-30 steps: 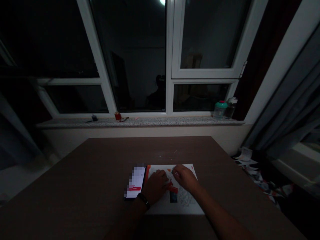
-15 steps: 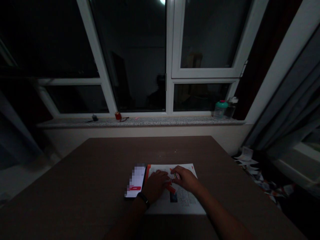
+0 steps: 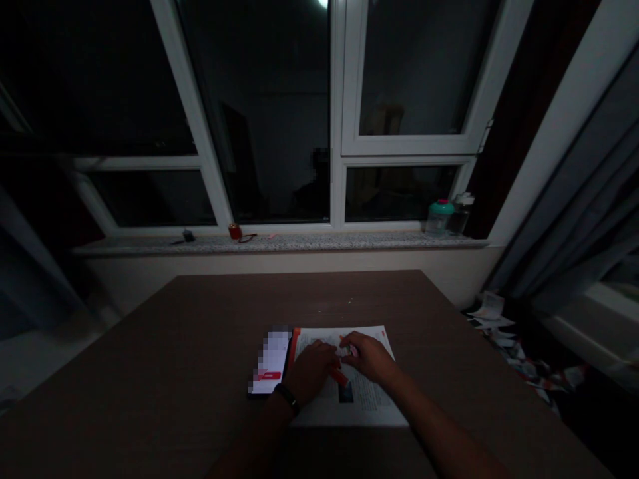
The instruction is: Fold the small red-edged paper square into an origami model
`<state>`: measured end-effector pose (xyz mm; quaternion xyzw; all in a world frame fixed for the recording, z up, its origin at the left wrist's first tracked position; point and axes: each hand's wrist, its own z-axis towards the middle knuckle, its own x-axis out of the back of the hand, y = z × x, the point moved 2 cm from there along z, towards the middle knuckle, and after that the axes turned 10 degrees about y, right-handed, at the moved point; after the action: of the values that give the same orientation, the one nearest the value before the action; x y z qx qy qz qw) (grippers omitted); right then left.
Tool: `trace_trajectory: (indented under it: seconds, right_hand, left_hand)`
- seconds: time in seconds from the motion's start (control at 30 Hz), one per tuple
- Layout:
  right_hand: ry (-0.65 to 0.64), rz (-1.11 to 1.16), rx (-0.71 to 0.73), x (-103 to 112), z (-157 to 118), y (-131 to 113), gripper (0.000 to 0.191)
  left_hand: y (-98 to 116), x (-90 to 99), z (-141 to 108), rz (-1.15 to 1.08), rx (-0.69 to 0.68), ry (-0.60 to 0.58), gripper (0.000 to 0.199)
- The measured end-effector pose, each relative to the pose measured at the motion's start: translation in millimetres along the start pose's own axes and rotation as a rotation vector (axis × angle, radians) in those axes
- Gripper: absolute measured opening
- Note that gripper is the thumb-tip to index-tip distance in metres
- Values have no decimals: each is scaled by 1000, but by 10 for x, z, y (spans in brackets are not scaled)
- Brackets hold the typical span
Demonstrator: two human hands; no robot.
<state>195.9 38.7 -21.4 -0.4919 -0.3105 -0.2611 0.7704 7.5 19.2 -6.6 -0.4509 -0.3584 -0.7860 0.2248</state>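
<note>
Both hands rest on a white printed paper sheet (image 3: 369,399) that lies flat on the near middle of a dark brown wooden table (image 3: 200,346). The left hand (image 3: 312,372), with a dark band (image 3: 287,398) at its wrist, lies palm down on the left part of the sheet, fingers together and curled slightly toward the centre. The right hand (image 3: 369,358) lies just right of it, fingers bent and gathered at the far tips; whether they pinch anything cannot be told in the dim light. Between the 2 hands a small red strip (image 3: 340,378) shows on the sheet, touching or just beside both; the grip on it is unclear.

Just left of the sheet, touching its edge or nearly so, lies a lit smartphone (image 3: 272,364) with a red bar on its screen.

Far across the table, a pale stone windowsill (image 3: 299,243) runs below white-framed dark windows (image 3: 339,133). On it stand a small red object (image 3: 234,231) at the left and 2 clear bottles, 1 with a teal lid (image 3: 440,218), at the right. Scattered papers (image 3: 504,332) lie on the floor at the right.
</note>
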Motion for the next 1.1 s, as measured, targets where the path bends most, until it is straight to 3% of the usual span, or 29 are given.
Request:
trace_trajectory:
  seconds: [0.23, 0.63, 1.1]
  right_hand:
    - [11, -16, -1, -5, -5, 3, 26]
    - [20, 32, 3, -17, 3, 22, 23]
    - [73, 73, -104, -106, 29, 121, 31]
  left_hand:
    - [-50, -55, -1, -23, 13, 27, 19]
    - [36, 24, 25, 69, -26, -55, 23]
    - [57, 43, 16, 66, -23, -66, 26]
